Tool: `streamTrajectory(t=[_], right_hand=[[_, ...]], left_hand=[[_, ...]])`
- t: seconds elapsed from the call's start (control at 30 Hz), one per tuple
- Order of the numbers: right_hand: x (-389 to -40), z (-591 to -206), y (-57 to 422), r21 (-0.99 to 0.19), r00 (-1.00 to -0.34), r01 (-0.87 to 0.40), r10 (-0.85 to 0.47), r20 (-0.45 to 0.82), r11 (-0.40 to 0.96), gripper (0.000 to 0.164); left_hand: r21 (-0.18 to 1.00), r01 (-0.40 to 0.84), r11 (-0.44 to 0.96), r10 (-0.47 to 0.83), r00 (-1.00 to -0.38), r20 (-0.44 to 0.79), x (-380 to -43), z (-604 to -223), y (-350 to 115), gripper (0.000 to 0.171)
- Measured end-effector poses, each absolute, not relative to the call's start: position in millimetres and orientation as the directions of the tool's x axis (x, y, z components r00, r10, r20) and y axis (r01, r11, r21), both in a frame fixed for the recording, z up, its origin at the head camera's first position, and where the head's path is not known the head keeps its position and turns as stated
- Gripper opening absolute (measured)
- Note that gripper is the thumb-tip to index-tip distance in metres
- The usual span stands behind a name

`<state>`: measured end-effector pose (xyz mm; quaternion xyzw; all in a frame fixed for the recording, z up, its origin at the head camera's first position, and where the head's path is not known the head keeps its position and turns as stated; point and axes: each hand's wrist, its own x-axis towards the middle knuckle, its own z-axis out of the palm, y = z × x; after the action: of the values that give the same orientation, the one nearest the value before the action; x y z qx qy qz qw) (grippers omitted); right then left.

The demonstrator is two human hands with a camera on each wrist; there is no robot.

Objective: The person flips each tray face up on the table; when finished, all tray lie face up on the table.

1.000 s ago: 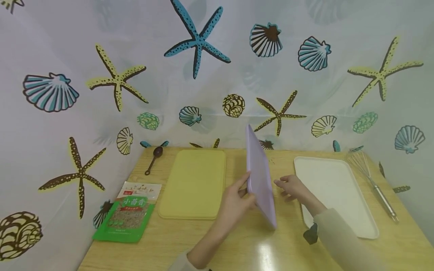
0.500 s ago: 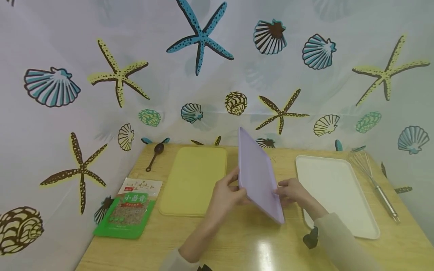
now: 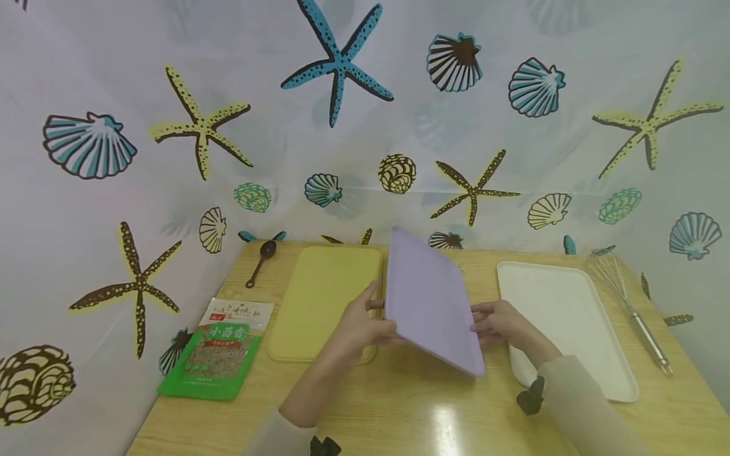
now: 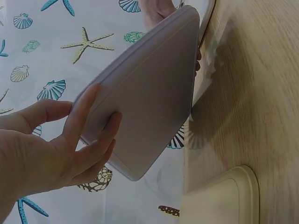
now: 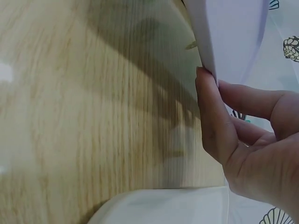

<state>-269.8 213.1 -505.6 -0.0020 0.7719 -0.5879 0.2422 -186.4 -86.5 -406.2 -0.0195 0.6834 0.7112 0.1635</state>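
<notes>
Clearly, the purple tray [image 3: 430,304] is the thing in both hands, held tilted above the middle of the table [image 3: 399,418], its face turned partly toward the head camera. Taking the tray as the centre of the dial and the far side of the table as twelve, the left hand [image 3: 356,326] sits between eight and nine o'clock. It is clamped on the tray's rim, and in the left wrist view its fingers lie spread along the underside. The right hand [image 3: 502,323], near four o'clock, pinches the opposite edge, as the right wrist view shows. A shadow falls on the wood below; whether any corner touches the table, I cannot tell.

At nine o'clock the yellow tray [image 3: 319,304] lies flat, its near right part partly hidden by the left hand. Further out, between nine and ten, rests a dark spoon [image 3: 265,253], its bowl pointing to one o'clock. A green packet [image 3: 213,361] with printed lettering lies between eight and nine, near the yellow tray.

At three o'clock lies the white tray [image 3: 559,323], a raised rim around it, and just past it a whisk [image 3: 643,330] has its wires toward eleven and its metal handle toward five. Pale sleeves [image 3: 576,396] cover the forearms. At twelve, behind everything, hangs a white curtain [image 3: 365,145] printed with starfish and shells.
</notes>
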Motion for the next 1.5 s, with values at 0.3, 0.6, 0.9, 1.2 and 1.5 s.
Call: streamTrajectory(t=[0.3, 0.6, 0.9, 1.2, 1.5], right_hand=[[-271.5, -500.8, 219.4, -0.916, -0.897, 0.283, -0.258, -0.358, 0.286, 0.059], [-271.0, -497.7, 229.0, -0.922, -0.907, 0.260, -0.254, -0.334, 0.286, 0.058], [-270.1, -497.8, 238.0, -0.912, -0.913, 0.276, -0.213, -0.348, 0.304, 0.058], [-269.5, -494.1, 245.7, -0.922, -0.926, 0.260, -0.198, -0.322, 0.285, 0.061], [-268.0, -490.8, 251.5, -0.918, -0.927, 0.260, -0.187, -0.324, 0.300, 0.060]], left_hand=[[0.974, -0.220, -0.061, 0.321, -0.928, -0.190, -185.7, -418.5, -99.5, 0.086], [0.965, -0.243, -0.094, 0.340, -0.919, -0.198, -190.3, -426.2, -105.6, 0.080], [0.956, -0.273, -0.104, 0.320, -0.919, -0.228, -194.3, -438.5, -106.3, 0.061], [0.945, -0.311, -0.098, 0.254, -0.926, -0.279, -198.7, -457.9, -104.1, 0.053], [0.954, -0.298, -0.029, 0.218, -0.934, -0.285, -204.0, -475.8, -96.0, 0.050]])
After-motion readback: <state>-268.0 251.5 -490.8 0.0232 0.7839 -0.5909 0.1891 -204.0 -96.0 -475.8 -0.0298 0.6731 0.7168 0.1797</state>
